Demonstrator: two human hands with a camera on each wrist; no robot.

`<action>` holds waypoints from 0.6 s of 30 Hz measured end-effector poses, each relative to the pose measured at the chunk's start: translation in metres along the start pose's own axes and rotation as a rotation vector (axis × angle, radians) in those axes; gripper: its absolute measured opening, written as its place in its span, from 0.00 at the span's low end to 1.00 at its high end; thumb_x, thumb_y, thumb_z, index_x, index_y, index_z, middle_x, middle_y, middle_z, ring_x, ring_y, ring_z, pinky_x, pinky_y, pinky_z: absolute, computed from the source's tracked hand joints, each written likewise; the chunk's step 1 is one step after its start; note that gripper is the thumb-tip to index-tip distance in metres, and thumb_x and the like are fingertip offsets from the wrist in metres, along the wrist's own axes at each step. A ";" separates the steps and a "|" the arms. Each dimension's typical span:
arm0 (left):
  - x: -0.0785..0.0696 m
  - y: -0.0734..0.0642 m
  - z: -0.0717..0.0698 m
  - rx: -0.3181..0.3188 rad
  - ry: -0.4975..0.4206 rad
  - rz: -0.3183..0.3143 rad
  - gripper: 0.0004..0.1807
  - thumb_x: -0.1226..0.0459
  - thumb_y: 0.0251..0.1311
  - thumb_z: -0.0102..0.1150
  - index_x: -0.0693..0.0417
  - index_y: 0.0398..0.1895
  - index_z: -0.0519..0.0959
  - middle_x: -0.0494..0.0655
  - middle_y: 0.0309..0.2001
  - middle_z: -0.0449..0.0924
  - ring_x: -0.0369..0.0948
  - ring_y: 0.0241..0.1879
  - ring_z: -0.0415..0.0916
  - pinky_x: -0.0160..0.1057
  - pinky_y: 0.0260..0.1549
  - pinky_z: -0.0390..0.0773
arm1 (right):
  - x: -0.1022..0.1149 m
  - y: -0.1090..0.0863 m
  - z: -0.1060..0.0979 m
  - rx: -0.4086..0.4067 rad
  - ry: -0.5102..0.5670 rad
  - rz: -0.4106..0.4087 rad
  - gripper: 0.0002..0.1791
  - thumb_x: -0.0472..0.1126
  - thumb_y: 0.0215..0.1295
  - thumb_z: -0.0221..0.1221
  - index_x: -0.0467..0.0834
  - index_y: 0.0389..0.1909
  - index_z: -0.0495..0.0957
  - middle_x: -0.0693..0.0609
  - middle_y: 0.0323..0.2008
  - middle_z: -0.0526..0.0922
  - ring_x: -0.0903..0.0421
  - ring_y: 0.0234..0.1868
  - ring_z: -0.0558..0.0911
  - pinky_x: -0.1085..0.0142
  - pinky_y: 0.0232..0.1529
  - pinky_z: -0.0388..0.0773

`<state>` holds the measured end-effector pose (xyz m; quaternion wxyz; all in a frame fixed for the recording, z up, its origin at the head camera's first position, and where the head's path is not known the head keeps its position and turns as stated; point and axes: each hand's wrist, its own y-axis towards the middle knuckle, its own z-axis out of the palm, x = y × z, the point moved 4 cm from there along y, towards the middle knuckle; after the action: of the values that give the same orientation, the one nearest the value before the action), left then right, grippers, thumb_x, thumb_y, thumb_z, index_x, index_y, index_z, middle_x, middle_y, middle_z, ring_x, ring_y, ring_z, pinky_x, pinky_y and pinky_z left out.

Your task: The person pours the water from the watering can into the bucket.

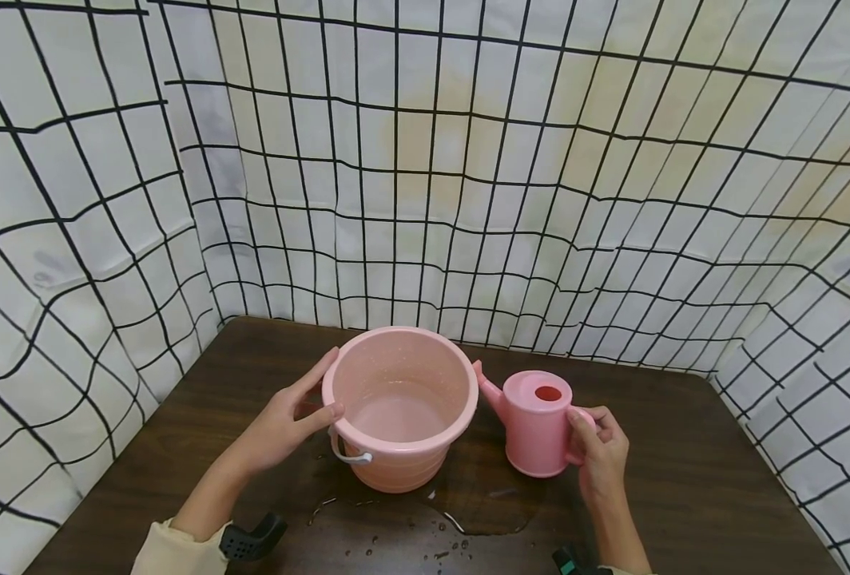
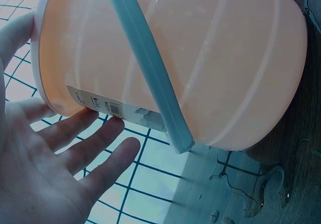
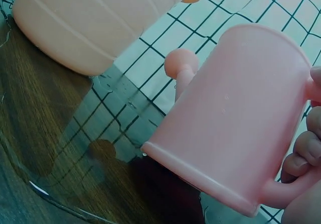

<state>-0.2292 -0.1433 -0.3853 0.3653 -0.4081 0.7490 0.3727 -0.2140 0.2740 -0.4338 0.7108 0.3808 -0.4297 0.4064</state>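
Note:
A light pink bucket (image 1: 399, 403) stands upright on the table, with what looks like water in the bottom and its pale handle (image 2: 150, 68) hanging down outside. My left hand (image 1: 288, 419) rests on its left rim, thumb tip over the edge. In the left wrist view the other fingers (image 2: 108, 141) are spread fairly straight beside the wall, near a barcode label (image 2: 108, 105). My right hand (image 1: 603, 451) grips the handle of a pink watering can (image 1: 538, 427). The can is nearly upright, spout towards the bucket's right side. Whether its base touches the table is unclear.
A puddle (image 1: 493, 519) and scattered drops wet the dark wooden table (image 1: 691, 471) in front of the bucket and can. White sheets with a black grid (image 1: 425, 184) enclose the back and sides.

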 end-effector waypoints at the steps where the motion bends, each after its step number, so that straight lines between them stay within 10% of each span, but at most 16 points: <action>1: 0.000 0.000 0.000 -0.001 0.007 0.002 0.38 0.61 0.62 0.52 0.29 0.70 0.45 0.42 0.70 0.52 0.45 0.49 0.74 0.34 0.42 0.76 | 0.000 0.000 0.000 0.004 0.007 0.002 0.05 0.32 0.60 0.57 0.42 0.27 0.73 0.53 0.10 0.63 0.49 0.14 0.51 0.58 0.11 0.44; 18: 0.000 0.001 0.000 0.008 -0.008 0.021 0.38 0.62 0.63 0.51 0.31 0.71 0.45 0.42 0.70 0.52 0.48 0.51 0.73 0.33 0.43 0.75 | 0.000 -0.008 -0.004 0.042 0.009 -0.003 0.07 0.29 0.61 0.54 0.41 0.25 0.70 0.49 0.13 0.65 0.51 0.14 0.57 0.62 0.10 0.50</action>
<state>-0.2306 -0.1432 -0.3851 0.3659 -0.3975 0.7532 0.3753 -0.2051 0.2748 -0.4366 0.7052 0.3944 -0.4172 0.4160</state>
